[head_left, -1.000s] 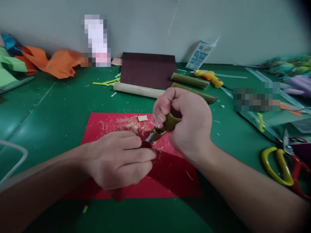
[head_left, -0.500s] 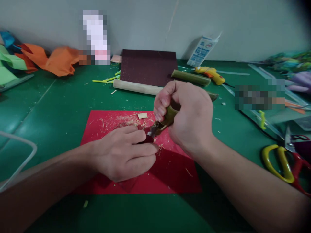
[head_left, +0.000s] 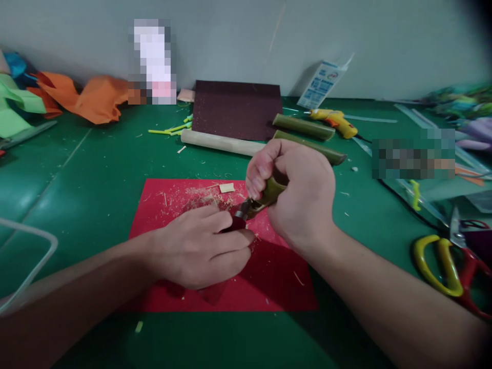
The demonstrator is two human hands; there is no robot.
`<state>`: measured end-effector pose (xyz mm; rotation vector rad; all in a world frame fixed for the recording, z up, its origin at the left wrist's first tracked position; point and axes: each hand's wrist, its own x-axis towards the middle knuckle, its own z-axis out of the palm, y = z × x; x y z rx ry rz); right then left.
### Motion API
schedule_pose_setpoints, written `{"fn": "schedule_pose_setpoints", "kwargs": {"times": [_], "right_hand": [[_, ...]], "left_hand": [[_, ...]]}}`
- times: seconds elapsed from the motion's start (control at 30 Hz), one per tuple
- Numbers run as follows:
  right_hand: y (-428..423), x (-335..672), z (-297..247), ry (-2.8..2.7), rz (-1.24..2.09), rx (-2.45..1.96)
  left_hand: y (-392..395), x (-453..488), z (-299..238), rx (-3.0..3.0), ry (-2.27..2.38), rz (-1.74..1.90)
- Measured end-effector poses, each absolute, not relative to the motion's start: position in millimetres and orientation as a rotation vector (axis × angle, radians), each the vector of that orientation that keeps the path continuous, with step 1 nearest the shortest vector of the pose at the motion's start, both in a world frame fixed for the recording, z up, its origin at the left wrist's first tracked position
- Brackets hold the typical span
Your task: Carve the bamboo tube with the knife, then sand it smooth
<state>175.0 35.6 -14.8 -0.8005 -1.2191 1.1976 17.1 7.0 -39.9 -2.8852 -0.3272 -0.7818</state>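
My right hand (head_left: 298, 197) is closed round a short green bamboo piece (head_left: 269, 192), held tilted above a red paper sheet (head_left: 269, 277). My left hand (head_left: 200, 248) is closed on a carving tool with a dark red handle (head_left: 235, 224). The tool's metal tip meets the lower end of the bamboo piece. Pale shavings (head_left: 196, 197) lie scattered on the red sheet behind my left hand, next to a small cream chip (head_left: 226, 187).
On the green mat (head_left: 96, 169) lie a pale wooden rod (head_left: 219, 143), two longer bamboo sticks (head_left: 303, 126), a dark sandpaper sheet (head_left: 236, 109), a yellow glue gun (head_left: 334, 120) and a leaning packet (head_left: 321, 84). Scissors (head_left: 442, 261) lie at right, orange and green paper (head_left: 88, 97) at far left.
Both hands keep their grip. The tool tip has worked a little further into the bamboo end, and the view has shifted slightly.
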Motion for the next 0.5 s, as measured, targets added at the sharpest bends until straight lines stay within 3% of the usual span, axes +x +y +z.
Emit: {"fn": "schedule_pose_setpoints", "kwargs": {"times": [0.13,0.33,0.5], "right_hand": [[36.0,176.2,-13.6,-1.216,1.249,-0.822],[35.7,176.9,-12.2,-1.226,1.274,-0.836],[34.2,177.8,-11.8,-1.268,1.268,-0.829]], "left_hand": [[6.8,15.3,-32.8,-3.002,-0.409,-1.069],[6.0,13.4,-27.6,-3.158,-0.896,-1.538],[1.2,14.6,-29.1,-3.073,-1.211,-1.726]]}}
